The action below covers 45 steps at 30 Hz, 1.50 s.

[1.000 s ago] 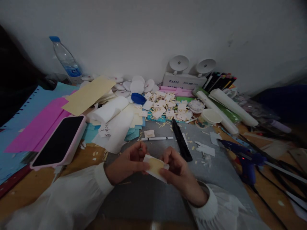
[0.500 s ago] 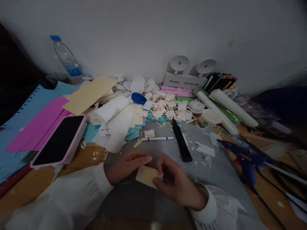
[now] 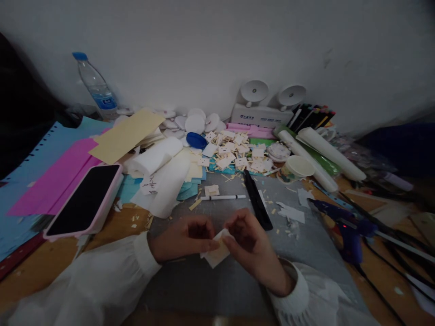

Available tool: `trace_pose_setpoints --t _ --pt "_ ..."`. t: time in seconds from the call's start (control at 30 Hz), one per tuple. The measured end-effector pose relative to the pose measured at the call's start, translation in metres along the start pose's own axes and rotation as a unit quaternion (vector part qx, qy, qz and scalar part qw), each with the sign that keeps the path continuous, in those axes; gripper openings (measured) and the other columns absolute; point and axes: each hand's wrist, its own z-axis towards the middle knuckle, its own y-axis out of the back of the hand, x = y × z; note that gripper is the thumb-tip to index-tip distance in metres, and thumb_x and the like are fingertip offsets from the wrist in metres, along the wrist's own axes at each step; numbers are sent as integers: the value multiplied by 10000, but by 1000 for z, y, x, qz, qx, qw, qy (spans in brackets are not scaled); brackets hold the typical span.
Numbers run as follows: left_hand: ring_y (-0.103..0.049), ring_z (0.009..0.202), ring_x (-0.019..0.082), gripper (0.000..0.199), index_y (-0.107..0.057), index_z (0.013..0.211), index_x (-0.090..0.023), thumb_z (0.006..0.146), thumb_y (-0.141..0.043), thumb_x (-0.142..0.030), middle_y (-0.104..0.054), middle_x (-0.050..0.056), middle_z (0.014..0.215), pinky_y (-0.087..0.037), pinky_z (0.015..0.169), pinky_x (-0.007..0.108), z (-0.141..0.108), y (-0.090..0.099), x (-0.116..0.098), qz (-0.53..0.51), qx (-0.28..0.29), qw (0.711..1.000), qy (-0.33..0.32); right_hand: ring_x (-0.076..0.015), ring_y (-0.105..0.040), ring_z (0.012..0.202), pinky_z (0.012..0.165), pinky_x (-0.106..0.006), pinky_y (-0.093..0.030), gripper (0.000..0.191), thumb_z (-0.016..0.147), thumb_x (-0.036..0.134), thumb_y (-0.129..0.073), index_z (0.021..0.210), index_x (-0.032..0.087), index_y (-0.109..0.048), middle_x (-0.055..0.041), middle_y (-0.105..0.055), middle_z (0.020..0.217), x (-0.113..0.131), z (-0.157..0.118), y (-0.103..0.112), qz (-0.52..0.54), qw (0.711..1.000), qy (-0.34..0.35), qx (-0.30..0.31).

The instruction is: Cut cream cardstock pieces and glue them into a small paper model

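Gripping small pale paper piece [image 3: 215, 260] at front centre, over grey mat [image 3: 292, 253]: pinching its left side under thumb of left hand [image 3: 181, 237], its upper right corner with thumb and fingers of right hand [image 3: 254, 253]. Just beyond, on mat: white pen [image 3: 224, 197] lying crosswise, long black tool [image 3: 257, 201] near its right end. Farther back: heap of small pale cards [image 3: 226, 149]. About wooden surface [image 3: 112, 225]: pink-cased phone [image 3: 84, 199] at left, blue glue gun [image 3: 350, 226] at right.
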Motion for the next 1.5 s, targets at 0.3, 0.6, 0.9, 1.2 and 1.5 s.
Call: trace_pose_setpoints --t 0.3,0.6,0.9,1.2,1.5 --pt "-434 562 79 297 -501 693 -137 714 -744 -306 -498 -39 628 -343 527 201 0 0 8 11 -3 1000 -10 -122 -489 658 574 -235 -362 26 792 197 -593 790 204 -569 11 -553 734 0 2 -1 -158 987 1 29" --pt "-432 617 80 251 -552 736 -130 748 -707 -327 -503 -37 678 -340 576 202 1 -1 0 12 -3 1000 -17 -114 -452 592 525 -224 -351 61 784 253 -590 757 198 -590 18 -539 669 2 4 1 -135 990 -8 -28" --pt "-481 644 100 188 -616 776 -142 737 -709 -301 -552 -21 697 -376 613 219 0 1 -2 6 -45 999 -23 -104 -413 558 498 -225 -326 147 788 326 -603 732 200 -554 27 -490 640 6 6 0 -84 994 -58 -25" --pt "-526 726 122 263 -569 973 -162 761 -698 -251 -585 -2 804 -414 649 226 -2 3 0 8 -120 989 -84 -109 -425 605 553 -236 -339 182 808 335 -593 731 198 -500 29 -480 665 0 5 -3 -64 991 -96 68" --pt "-522 633 113 186 -631 905 -166 797 -667 -313 -599 -11 693 -387 580 215 -3 2 1 17 -167 983 -71 -110 -419 593 538 -235 -325 174 818 313 -586 708 204 -505 36 -467 638 2 5 -1 -93 989 -81 82"
